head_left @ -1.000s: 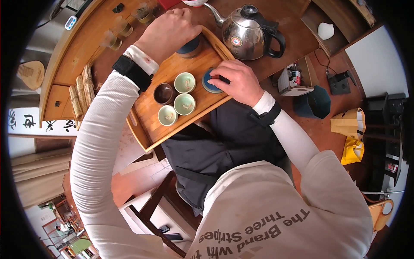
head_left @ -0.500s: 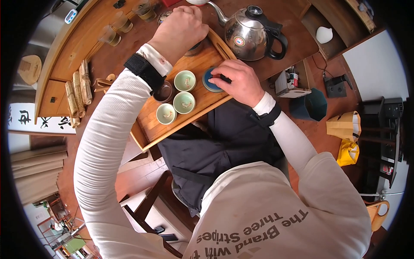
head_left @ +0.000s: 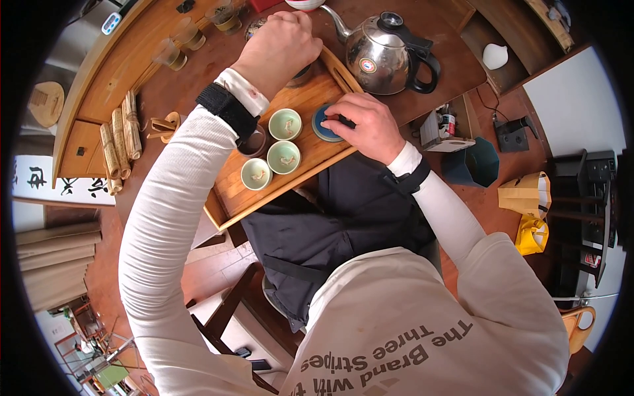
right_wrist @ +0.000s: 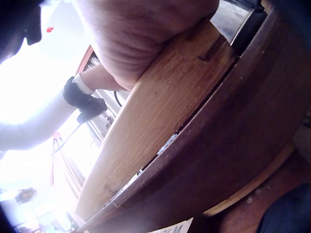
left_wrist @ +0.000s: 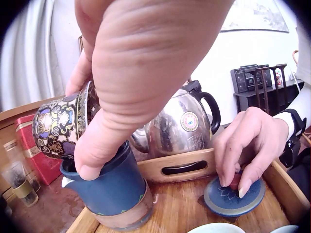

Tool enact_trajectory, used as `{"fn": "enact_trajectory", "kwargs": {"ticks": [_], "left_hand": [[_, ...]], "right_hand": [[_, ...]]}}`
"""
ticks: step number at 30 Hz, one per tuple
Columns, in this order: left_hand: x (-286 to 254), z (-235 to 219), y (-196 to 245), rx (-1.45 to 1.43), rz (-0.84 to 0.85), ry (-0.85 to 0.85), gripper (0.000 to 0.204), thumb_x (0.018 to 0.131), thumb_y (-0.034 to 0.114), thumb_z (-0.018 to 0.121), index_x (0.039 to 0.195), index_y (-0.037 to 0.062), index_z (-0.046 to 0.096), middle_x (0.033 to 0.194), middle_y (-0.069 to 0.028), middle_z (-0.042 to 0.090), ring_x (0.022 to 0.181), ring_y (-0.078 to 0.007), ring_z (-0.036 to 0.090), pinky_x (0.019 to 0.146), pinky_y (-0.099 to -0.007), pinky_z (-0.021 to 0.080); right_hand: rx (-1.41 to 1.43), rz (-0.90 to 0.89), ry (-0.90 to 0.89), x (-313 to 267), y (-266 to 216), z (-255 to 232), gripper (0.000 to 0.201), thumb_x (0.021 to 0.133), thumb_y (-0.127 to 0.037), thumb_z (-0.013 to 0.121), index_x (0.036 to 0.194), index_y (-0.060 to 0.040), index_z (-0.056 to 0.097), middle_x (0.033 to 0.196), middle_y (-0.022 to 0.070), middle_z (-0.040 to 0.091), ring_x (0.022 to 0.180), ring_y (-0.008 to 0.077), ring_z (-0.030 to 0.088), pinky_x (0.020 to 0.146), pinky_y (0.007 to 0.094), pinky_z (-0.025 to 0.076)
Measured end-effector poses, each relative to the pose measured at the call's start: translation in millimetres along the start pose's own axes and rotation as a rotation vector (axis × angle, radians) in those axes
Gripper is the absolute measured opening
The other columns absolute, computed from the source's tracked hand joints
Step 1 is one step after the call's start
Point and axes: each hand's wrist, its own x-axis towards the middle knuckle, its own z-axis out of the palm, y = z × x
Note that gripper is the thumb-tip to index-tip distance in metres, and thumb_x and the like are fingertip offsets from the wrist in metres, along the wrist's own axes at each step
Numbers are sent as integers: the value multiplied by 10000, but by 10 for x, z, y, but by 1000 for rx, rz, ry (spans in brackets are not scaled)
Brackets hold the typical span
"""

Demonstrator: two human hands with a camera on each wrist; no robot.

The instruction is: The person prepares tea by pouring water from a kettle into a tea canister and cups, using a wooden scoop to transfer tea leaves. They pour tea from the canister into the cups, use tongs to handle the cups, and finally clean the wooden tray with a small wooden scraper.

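Observation:
My left hand (head_left: 281, 49) grips a patterned vessel (left_wrist: 56, 125), tipped on its side over the mouth of a blue pitcher (left_wrist: 114, 187). That pitcher stands on the wooden tray (head_left: 323, 157), mostly hidden under the hand in the head view. Between thumb and fingers, my right hand (head_left: 364, 127) pinches the reddish knob (left_wrist: 236, 181) of a blue lid (left_wrist: 218, 196) lying flat on the tray. Beside it are green cups (head_left: 284, 124) and a dark brown cup (head_left: 253, 142), partly behind the left wrist. Liquid from the vessel cannot be made out.
A steel kettle (head_left: 375, 58) stands just beyond the tray. Small glasses (head_left: 170, 55) and rolled bamboo mats (head_left: 131, 125) lie toward the left. A dark bin (head_left: 471, 163) and an open box (head_left: 449, 135) are at the right, below table level.
My left hand has shifted slightly to the right in the head view, and the patterned vessel now shows beside its fingers. My right hand stays at the lid.

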Motion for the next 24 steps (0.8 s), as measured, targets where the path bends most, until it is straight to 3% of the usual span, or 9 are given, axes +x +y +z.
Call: {"fn": "enact_trajectory", "kwargs": {"ticks": [24], "left_hand": [[-15,4,1,-17,-19,12,158,800,114,682,954,150,681,949,-70,593,886,-211,666,744,-290,574]], "right_hand": [[3,16,-8,-10,-3,0,147,830,-194,793,888,-72,734,887,61,681,850,285,664,768,394,536]]}}
